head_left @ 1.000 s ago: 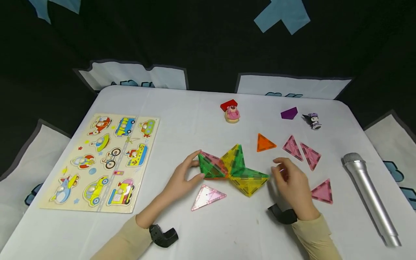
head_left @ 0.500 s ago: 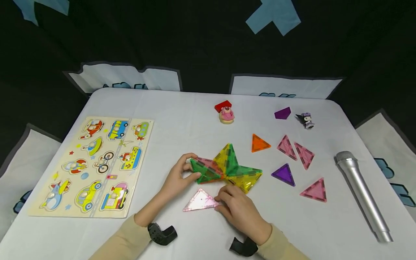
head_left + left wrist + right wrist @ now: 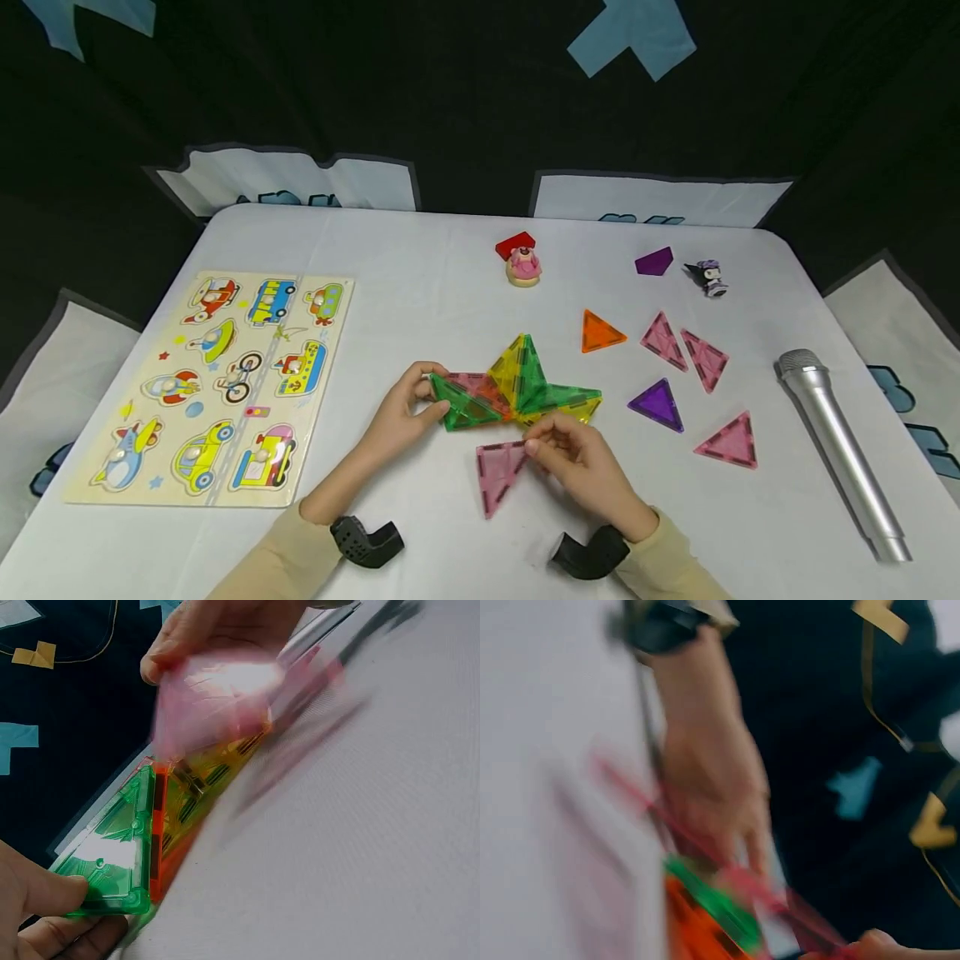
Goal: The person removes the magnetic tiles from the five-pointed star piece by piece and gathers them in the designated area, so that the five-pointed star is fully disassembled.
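Observation:
Near the middle of the table, in the head view, lies a star-like build of magnetic tiles [image 3: 534, 385] in green, yellow, orange and pink. My left hand [image 3: 401, 417] holds its left point; in the left wrist view the thumb lies on a green triangular tile [image 3: 112, 859] with fingers beneath. A pink triangular magnetic tile [image 3: 497, 472] is pinched by a corner in my right hand [image 3: 581, 467], just in front of the build. That pink tile is blurred in the left wrist view, lifted above the table. The right wrist view is heavily blurred.
Right of the build lie an orange triangle [image 3: 601, 332], a purple triangle [image 3: 658, 406] and several pink triangles [image 3: 729, 442]. A silver microphone [image 3: 843, 458] lies at far right, a picture puzzle board [image 3: 281, 425] at left. Small figures [image 3: 523, 268] stand toward the back.
A purple triangle now lies where my right hand was. That hand has moved left, taken the pink tile from the table and turned it point-down. My left hand stays on the build.

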